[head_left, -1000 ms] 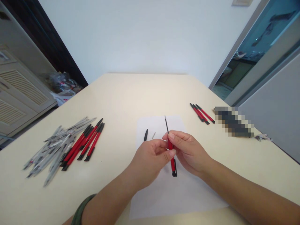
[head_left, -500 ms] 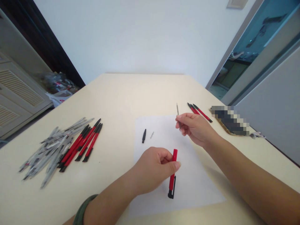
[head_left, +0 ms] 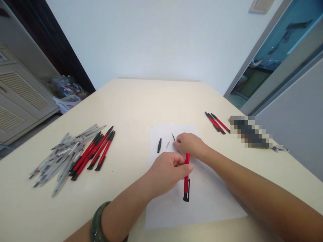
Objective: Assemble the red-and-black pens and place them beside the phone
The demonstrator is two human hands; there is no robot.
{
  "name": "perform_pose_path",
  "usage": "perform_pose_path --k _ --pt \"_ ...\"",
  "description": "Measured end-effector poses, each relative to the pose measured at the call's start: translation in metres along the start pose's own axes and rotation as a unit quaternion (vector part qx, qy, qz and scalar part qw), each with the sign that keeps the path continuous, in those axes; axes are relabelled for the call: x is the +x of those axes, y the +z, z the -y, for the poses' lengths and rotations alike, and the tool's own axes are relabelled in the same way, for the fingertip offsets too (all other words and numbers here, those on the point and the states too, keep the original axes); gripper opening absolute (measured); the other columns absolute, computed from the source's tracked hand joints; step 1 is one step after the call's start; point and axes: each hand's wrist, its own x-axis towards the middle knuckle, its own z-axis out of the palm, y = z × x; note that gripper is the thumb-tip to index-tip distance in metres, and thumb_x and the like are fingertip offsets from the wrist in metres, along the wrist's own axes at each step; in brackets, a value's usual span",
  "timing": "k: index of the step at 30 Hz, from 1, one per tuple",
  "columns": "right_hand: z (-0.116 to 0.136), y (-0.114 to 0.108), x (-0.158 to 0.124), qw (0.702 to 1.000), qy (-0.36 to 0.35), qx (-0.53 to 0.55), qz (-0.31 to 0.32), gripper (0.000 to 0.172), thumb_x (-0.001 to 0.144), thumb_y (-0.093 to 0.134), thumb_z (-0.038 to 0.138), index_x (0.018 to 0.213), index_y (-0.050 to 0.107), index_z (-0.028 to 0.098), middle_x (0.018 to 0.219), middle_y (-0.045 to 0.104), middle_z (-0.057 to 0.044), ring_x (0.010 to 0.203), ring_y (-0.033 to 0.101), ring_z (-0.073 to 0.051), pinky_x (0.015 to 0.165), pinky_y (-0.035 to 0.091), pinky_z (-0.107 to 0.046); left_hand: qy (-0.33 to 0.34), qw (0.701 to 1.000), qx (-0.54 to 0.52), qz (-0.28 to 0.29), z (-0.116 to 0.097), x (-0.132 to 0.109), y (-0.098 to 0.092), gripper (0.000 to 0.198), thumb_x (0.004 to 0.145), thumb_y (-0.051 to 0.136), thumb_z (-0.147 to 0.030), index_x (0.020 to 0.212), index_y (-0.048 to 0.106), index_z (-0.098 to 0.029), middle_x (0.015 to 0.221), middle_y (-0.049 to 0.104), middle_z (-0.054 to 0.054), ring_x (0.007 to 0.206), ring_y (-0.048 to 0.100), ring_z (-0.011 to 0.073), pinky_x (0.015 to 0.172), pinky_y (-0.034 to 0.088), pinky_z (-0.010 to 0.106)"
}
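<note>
My left hand (head_left: 168,171) is closed round a red pen barrel (head_left: 186,176) with a black clip end, held upright over a white sheet of paper (head_left: 202,205). My right hand (head_left: 190,145) is low over the far part of the sheet, pinching a thin dark refill (head_left: 173,137) whose tip points away from me. A small black pen tip (head_left: 159,145) and a tiny metal spring (head_left: 168,144) lie on the sheet just left of my right hand.
A pile of red-and-black pens (head_left: 97,151) and clear wrapped pens (head_left: 59,158) lies on the left of the cream table (head_left: 141,101). Three red pens (head_left: 217,122) lie at the right, beside a blurred dark object (head_left: 249,131). A cabinet stands off the table's left.
My right hand, which had pulled the refill out and carried it up to the right, has come back down to the sheet near the spring. My left hand keeps the barrel.
</note>
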Motion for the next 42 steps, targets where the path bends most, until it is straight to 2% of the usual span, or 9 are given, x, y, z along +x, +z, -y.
perform_pose_path --k 6,11,17,22,26,30,34,39,42 --pt "-0.007 -0.008 -0.005 0.999 -0.017 0.031 -0.029 0.034 0.076 0.036 0.039 0.057 0.053 0.017 0.057 0.056 -0.004 0.05 0.045 -0.013 0.046 0.028 -0.024 0.013 0.999 -0.012 -0.038 0.0 0.003 -0.001 0.029 0.071 0.052 -0.045 0.07 0.057 -0.017 0.065 0.056 0.001 0.061 0.05 0.0129 0.059 0.039 0.026" --pt "-0.013 -0.021 -0.033 0.957 -0.066 0.257 -0.113 0.034 0.079 0.035 0.038 0.056 0.045 0.016 0.05 0.043 0.002 0.049 0.038 -0.009 0.046 0.029 -0.021 0.041 0.985 -0.096 -0.137 -0.003 0.006 -0.005 0.028 0.071 0.055 -0.043 0.07 0.056 -0.015 0.068 0.057 0.001 0.064 0.051 0.0122 0.064 0.04 0.026" --pt "-0.005 -0.021 -0.07 0.923 -0.161 0.35 -0.005 0.028 0.078 0.043 0.037 0.06 0.047 0.016 0.051 0.041 0.005 0.047 0.034 -0.006 0.043 0.027 -0.019 0.116 0.95 -0.154 -0.246 -0.005 0.009 -0.009 0.021 0.07 0.06 -0.036 0.075 0.059 -0.015 0.067 0.059 -0.001 0.066 0.051 0.0111 0.064 0.039 0.024" --pt "0.002 -0.019 -0.075 0.919 -0.167 0.356 0.001 0.023 0.077 0.044 0.03 0.059 0.044 0.016 0.05 0.038 0.005 0.047 0.032 -0.006 0.043 0.026 -0.018 0.123 0.947 -0.151 -0.257 -0.009 0.008 -0.006 0.02 0.069 0.06 -0.035 0.076 0.059 -0.016 0.066 0.06 -0.002 0.065 0.051 0.0104 0.065 0.04 0.023" --pt "-0.017 -0.021 -0.06 0.943 -0.086 0.316 -0.05 0.024 0.076 0.043 0.036 0.062 0.049 0.017 0.052 0.043 0.004 0.048 0.036 -0.007 0.044 0.027 -0.019 0.122 0.929 -0.136 -0.32 -0.01 0.01 -0.015 0.024 0.071 0.058 -0.037 0.084 0.058 -0.017 0.071 0.061 0.0 0.066 0.052 0.011 0.065 0.041 0.024" --pt "-0.047 -0.017 -0.04 0.988 0.011 0.131 -0.081 0.027 0.074 0.041 0.036 0.059 0.053 0.017 0.054 0.051 -0.001 0.05 0.042 -0.011 0.046 0.026 -0.023 0.144 0.889 -0.157 -0.405 -0.006 0.016 -0.037 0.022 0.071 0.057 -0.037 0.08 0.059 -0.018 0.069 0.057 -0.001 0.062 0.051 0.0096 0.062 0.041 0.023" --pt "-0.057 -0.01 -0.027 0.997 0.049 -0.016 -0.058 0.026 0.072 0.042 0.037 0.058 0.055 0.02 0.06 0.057 -0.003 0.054 0.045 -0.014 0.047 0.025 -0.025 0.142 0.863 -0.216 -0.434 0.0 0.021 -0.051 0.018 0.069 0.058 -0.033 0.08 0.057 -0.019 0.065 0.053 -0.002 0.056 0.049 0.0077 0.057 0.04 0.021" --pt "-0.058 -0.015 -0.026 0.997 0.063 -0.009 -0.042 0.045 0.074 0.035 0.055 0.06 0.057 0.019 0.06 0.057 -0.005 0.054 0.047 -0.015 0.047 0.024 -0.025 0.139 0.861 -0.231 -0.431 0.003 0.022 -0.051 0.017 0.067 0.059 -0.029 0.08 0.056 -0.018 0.064 0.052 -0.002 0.056 0.048 0.0076 0.055 0.039 0.02" --pt "-0.07 -0.023 -0.025 0.988 0.091 0.024 -0.121 0.055 0.075 0.026 0.061 0.056 0.054 0.018 0.055 0.054 -0.005 0.051 0.046 -0.014 0.046 0.023 -0.026 0.146 0.863 -0.231 -0.425 0.003 0.021 -0.05 0.016 0.067 0.059 -0.028 0.08 0.056 -0.018 0.063 0.051 -0.002 0.056 0.048 0.0077 0.055 0.04 0.02"
